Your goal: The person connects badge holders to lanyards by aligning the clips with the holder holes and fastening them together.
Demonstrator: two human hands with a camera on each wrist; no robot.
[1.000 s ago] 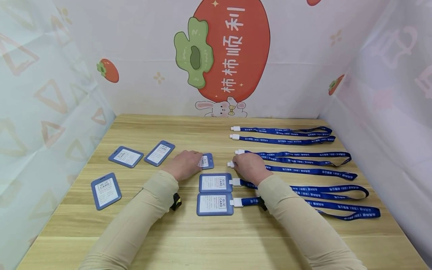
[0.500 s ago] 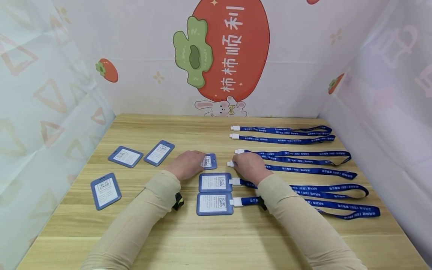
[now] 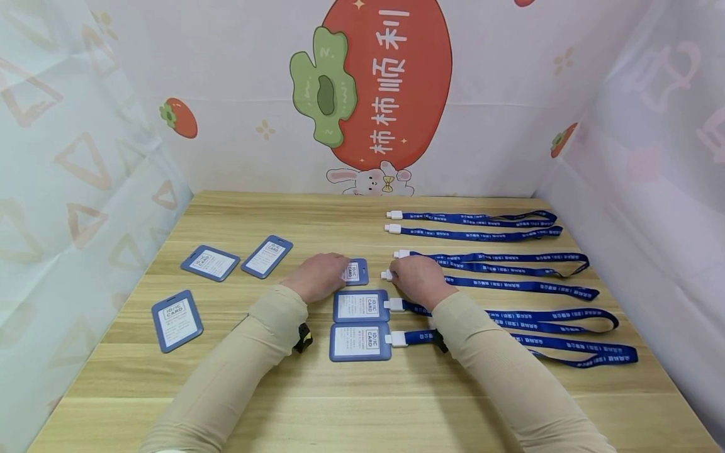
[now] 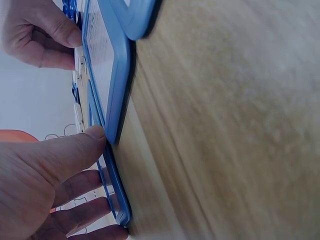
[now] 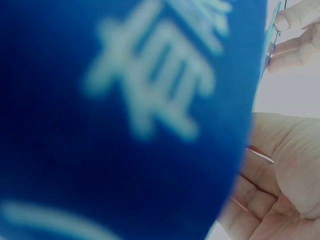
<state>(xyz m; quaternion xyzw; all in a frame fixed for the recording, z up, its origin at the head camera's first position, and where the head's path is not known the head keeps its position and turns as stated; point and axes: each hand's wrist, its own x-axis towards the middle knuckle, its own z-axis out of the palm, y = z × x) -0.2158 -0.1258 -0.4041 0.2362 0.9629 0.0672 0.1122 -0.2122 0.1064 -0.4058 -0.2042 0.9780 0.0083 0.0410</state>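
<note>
My left hand grips a blue ID card holder by its edges near the middle of the table, its slotted end facing right. In the left wrist view the thumb lies along one edge of this holder and the fingers reach the far side. My right hand pinches a blue lanyard just behind its white clip, which points left at the holder across a short gap. A blurred lanyard band covers most of the right wrist view and hides the fingertips.
Nearer me, two card holders sit joined to lanyards. Three loose holders lie at the left. Further lanyards stretch across the back right of the wooden table. A printed cloth stands behind.
My left hand has slid the card holder a little to the right, closer to the white clip. The right hand and its lanyard have stayed in place.
</note>
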